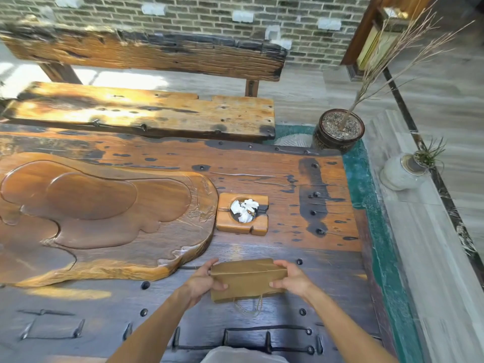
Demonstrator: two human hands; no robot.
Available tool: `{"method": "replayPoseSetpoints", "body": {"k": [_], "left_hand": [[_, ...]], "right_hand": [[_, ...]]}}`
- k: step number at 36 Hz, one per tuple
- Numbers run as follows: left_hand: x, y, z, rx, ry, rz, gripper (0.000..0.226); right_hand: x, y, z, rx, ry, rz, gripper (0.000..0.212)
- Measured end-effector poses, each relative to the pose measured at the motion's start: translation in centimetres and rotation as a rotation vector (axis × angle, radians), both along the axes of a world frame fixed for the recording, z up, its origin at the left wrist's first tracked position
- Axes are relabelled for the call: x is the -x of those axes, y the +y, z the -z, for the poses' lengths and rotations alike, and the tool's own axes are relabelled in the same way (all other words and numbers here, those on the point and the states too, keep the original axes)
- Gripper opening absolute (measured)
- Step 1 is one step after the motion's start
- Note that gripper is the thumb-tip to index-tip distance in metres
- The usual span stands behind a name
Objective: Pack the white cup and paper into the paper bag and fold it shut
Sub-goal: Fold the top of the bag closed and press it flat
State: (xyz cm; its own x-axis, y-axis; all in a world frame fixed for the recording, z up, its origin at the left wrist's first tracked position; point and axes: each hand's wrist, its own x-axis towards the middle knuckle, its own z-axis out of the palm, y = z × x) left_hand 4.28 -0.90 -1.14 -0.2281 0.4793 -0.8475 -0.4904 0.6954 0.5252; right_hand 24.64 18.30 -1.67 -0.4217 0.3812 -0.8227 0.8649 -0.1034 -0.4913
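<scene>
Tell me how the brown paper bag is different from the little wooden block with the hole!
The paper bag is soft, folded flat and gripped by the left hand and right hand; the wooden block is hard, thick and untouched. The block shows crumpled white paper; the bag's inside is hidden. Both are brownish.

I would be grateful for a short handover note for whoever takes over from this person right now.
Left hand: grips the left end of the paper bag.
Right hand: grips its right end.
Bag: lies flat on the wooden table, top folded over, string handles toward the person.
Cup and paper: not visible; presumably inside the bag.
Crumpled white paper sits in the small wooden holder.
Left: confirm the fold holds, then release.
</scene>
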Motion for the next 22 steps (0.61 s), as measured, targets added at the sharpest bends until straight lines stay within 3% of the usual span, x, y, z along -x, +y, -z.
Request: {"method": "replayPoseSetpoints", "body": {"k": [8,13,18,22], "left_hand": [[-0.6,-0.8,0.7,-0.001,0.164,0.133,0.073],[-0.2,-1.5,0.8,-0.061,0.516,0.396,0.048],[0.4,-1.1,0.6,-0.066,0.689,0.653,0.047],[0.1,0.5,0.3,-0.065,0.748,0.771,0.043]], "right_hand": [[0.0,-0.1,-0.1,-0.016,-0.004,-0.041,0.075],[-0.1,0.0,0.0,-0.113,-0.04,-0.115,0.067],[0.7,0.0,-1.1,-0.419,-0.07,-0.482,0.059],[2.2,-0.4,-1.7,-0.508,-0.02,-0.647,0.048]]}}
